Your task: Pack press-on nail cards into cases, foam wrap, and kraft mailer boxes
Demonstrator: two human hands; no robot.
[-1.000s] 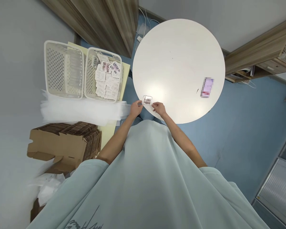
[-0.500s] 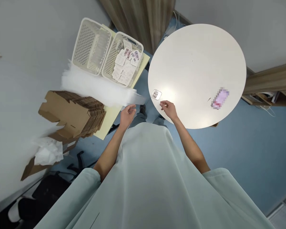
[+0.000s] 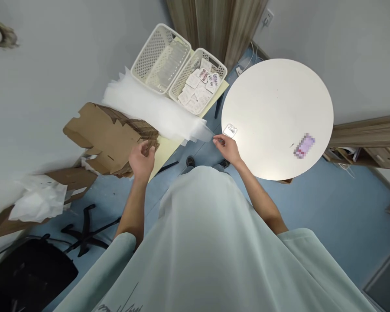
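Found left hand [image 3: 142, 161] at the right end of the cartons [image 3: 104, 136], with thumb and fingers apart in a loose curl, empty as far as visible. Unable to confirm contact with the cartons from this view. Found right hand [image 3: 227, 148] back upward, fingers bent, at the near left rim of the table [image 3: 276, 104]. Cannot tell whether parted or closed at the fingertips. Located case [image 3: 230, 130] flat on the table, just beyond the right hand and close to the rim, showing a white patch and small dark marks.

Noted sheets [image 3: 152, 108], white and piled, beyond the left hand, reaching across toward the right fingertips; touching or apart, cannot tell. Seen beneath sheets and cartons: a yellow top [image 3: 165, 151], bare just to the right of the left hand.

Past the sheets, recorded two baskets side by side: left basket [image 3: 152, 45] with clear trays [image 3: 173, 63] inside, right basket [image 3: 204, 55] with cards [image 3: 195, 93] heaped inside, mostly white.

Well to the right of the right hand, observed a purple item [image 3: 304, 145] on the table, pixelated and unreadable. Well to the left of the left hand, below the cartons, observed crumpled white plastic [image 3: 40, 197]. Nearer the body, on the blue floor [image 3: 344, 225], recorded a black chair base [image 3: 84, 234].
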